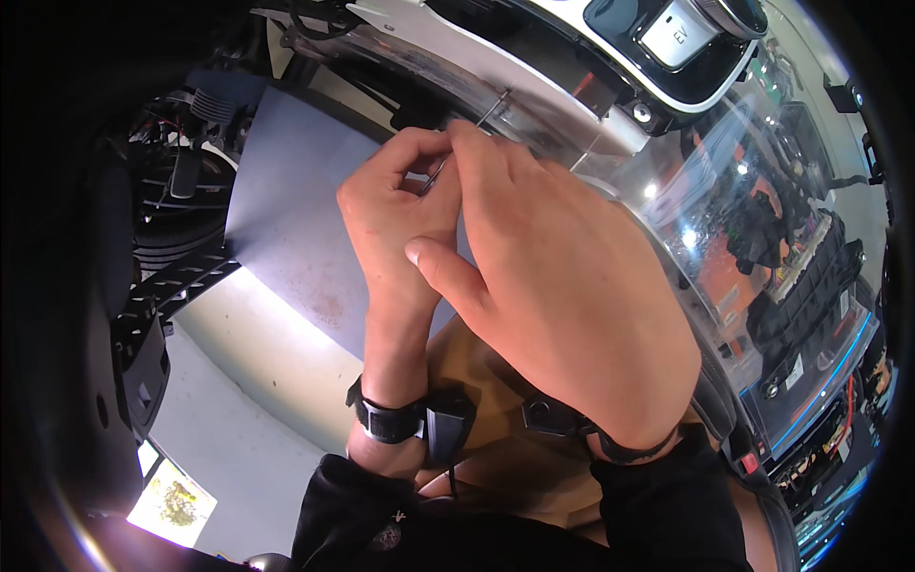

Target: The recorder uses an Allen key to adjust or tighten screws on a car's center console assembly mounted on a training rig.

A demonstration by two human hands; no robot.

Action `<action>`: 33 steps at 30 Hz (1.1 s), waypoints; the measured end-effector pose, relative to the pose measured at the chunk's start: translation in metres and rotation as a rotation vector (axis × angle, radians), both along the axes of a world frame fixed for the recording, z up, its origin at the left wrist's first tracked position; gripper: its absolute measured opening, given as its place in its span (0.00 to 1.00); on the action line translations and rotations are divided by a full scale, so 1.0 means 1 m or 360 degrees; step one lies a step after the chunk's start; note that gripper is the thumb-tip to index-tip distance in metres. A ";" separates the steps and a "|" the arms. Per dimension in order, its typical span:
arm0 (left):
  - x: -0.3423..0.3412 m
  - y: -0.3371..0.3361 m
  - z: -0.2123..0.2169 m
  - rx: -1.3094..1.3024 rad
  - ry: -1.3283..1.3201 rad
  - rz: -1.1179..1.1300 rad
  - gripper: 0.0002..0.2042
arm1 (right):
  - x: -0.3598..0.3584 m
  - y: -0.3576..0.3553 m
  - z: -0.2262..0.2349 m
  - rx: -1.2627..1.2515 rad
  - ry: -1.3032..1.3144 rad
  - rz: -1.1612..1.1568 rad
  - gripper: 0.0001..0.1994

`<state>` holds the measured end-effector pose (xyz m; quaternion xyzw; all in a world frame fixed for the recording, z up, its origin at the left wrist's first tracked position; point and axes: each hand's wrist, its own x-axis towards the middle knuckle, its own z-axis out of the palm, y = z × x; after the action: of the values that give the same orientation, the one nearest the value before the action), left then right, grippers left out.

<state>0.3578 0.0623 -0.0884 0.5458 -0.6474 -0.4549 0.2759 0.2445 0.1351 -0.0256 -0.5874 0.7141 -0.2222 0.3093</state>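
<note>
My two hands meet just above the middle of the view. In my left hand [396,224], thumb and curled fingers close in a loop round a thin metal rod [493,108]. One end of the rod sticks out past the fingertips, slanting up to the right, and a short dark piece of it shows inside the loop. My right hand [577,276] lies over the left one, its fingers bent together at the left fingertips and its thumb lying across the left hand. What the right fingers grip is hidden behind the hand. Black straps with small dark boxes circle both wrists.
A smooth grey-blue panel [295,205] lies left of my hands. Beyond them runs a white-edged console [534,71] with a dial. Clear panels [705,205] cover parts at right. A brown seat [505,458] is below, a red buckle button [749,463] beside it, pedals [186,172] at far left.
</note>
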 end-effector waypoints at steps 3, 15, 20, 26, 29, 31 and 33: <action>0.003 -0.001 0.001 0.0001 0.0056 -0.0056 0.07 | 0.003 -0.004 -0.008 -0.0057 -0.0043 -0.0002 0.29; 0.017 0.001 0.009 -0.0031 0.0138 -0.0139 0.07 | 0.001 -0.015 -0.015 -0.0055 -0.0196 -0.0161 0.31; 0.022 0.001 0.010 -0.0108 -0.0050 -0.0147 0.07 | -0.002 -0.014 -0.013 0.0021 -0.0283 -0.0145 0.30; 0.023 0.001 0.009 -0.0251 -0.0039 -0.0146 0.06 | -0.002 -0.013 -0.013 0.0000 -0.0271 -0.0173 0.30; 0.030 0.004 0.014 -0.0261 -0.0094 -0.0137 0.05 | -0.001 -0.015 -0.013 -0.0051 -0.0207 -0.0148 0.31; 0.034 0.007 0.016 -0.0278 -0.0107 -0.0146 0.04 | -0.003 -0.016 -0.013 0.0193 -0.0268 -0.0115 0.32; 0.036 0.009 0.015 -0.0325 -0.0106 -0.0169 0.04 | -0.003 -0.015 -0.013 0.0109 -0.0222 -0.0146 0.32</action>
<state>0.3935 0.0713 -0.0731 0.4946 -0.7272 -0.3822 0.2838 0.2418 0.1197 -0.0382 -0.5264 0.7241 -0.2520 0.3676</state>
